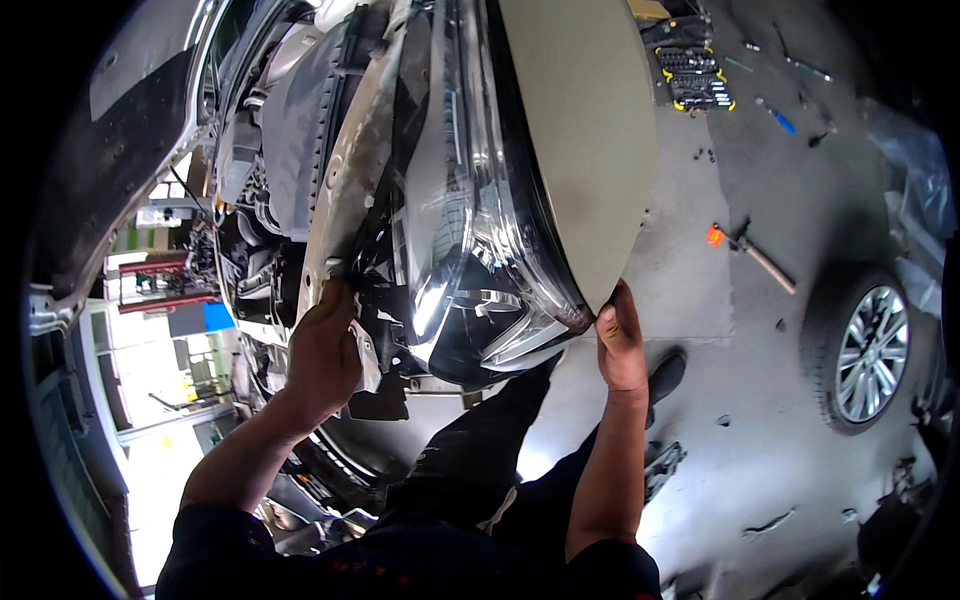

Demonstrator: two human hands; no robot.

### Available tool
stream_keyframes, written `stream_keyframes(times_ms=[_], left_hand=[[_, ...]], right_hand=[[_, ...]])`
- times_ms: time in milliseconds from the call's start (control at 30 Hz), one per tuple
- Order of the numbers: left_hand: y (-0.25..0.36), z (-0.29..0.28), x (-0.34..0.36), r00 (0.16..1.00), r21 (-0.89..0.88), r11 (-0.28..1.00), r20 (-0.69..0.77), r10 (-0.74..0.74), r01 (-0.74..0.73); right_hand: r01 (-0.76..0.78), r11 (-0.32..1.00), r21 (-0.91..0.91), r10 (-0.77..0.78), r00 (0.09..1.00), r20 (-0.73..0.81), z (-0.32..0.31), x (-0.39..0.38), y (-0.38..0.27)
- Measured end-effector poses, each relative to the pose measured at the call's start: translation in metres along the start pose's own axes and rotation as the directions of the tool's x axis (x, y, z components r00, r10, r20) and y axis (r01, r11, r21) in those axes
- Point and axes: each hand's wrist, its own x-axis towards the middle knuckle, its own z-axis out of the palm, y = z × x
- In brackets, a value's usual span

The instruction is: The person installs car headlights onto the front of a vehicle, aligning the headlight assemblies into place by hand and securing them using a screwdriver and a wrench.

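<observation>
A large headlamp point(465, 250) with clear lens and chrome inside fills the middle, beside a beige body panel point(575, 120). My right hand point(622, 340) grips the lower right corner where lamp and panel meet, thumb on top, other fingers mostly hidden behind. My left hand point(322, 350) is curled at a pale metal rail point(340, 190) left of the lamp, near a small bracket; what exactly its fingers hold is hidden. The open engine bay point(280, 130) lies left of the rail, with a dark cover and hoses.
A raised hood point(120, 90) curves along the upper left. On the floor point(710, 420) lie a socket set point(692, 80), screwdrivers point(775, 115), a hammer point(760, 260), a wheel point(862, 355) and plastic sheeting point(900, 190). My legs show below the lamp.
</observation>
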Motion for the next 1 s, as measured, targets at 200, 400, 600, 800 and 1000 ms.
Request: stream_keyframes(times_ms=[200, 400, 600, 800, 1000], left_hand=[[-0.007, 0.001, -0.001, 0.997, -0.008, 1.000, -0.078, 0.027, -0.028], [-0.009, 0.001, -0.003, 0.992, -0.112, 0.994, -0.122, -0.023, 0.010], [-0.021, -0.003, -0.004, 0.977, -0.179, 0.983, -0.214, 0.005, -0.044], [-0.029, -0.001, -0.008, 0.973, -0.268, 0.960, -0.231, 0.012, -0.076], [-0.036, 0.000, -0.011, 0.969, -0.268, 0.957, -0.243, 0.041, -0.108]], right_hand=[[-0.095, 0.995, -0.033, 0.098, 0.991, 0.095, 0.008, 0.012, -0.013], [-0.159, 0.986, 0.056, 0.153, 0.984, 0.090, 0.002, 0.008, -0.016], [-0.218, 0.975, 0.033, 0.214, 0.972, 0.094, 0.022, 0.007, -0.039], [-0.235, 0.971, 0.037, 0.232, 0.970, 0.066, 0.015, 0.005, -0.038], [-0.258, 0.966, 0.034, 0.257, 0.966, 0.020, 0.018, 0.005, -0.037]])
